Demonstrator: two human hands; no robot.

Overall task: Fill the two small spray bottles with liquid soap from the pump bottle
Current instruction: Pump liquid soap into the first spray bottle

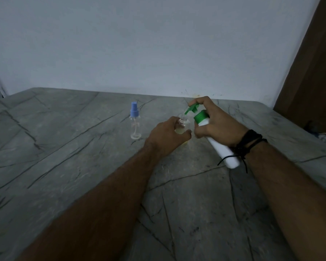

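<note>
My right hand [217, 127] grips a white pump bottle [221, 150] with a green pump head [193, 108], tilted so its base points toward me; a finger rests on the pump top. The green nozzle hangs right over the open threaded neck of a small clear spray bottle [183, 124]. My left hand [167, 135] wraps around that bottle, which stands on the table with some yellowish liquid in its lower part. A second small clear spray bottle [135, 122] with a blue spray cap stands upright to the left, apart from both hands; it looks empty.
A grey marble-patterned table [73, 157] stretches all around, meeting a pale wall at the back. A brown wooden panel [310, 68] rises at the far right. Some dark and white clutter [324, 134] lies at the table's right edge.
</note>
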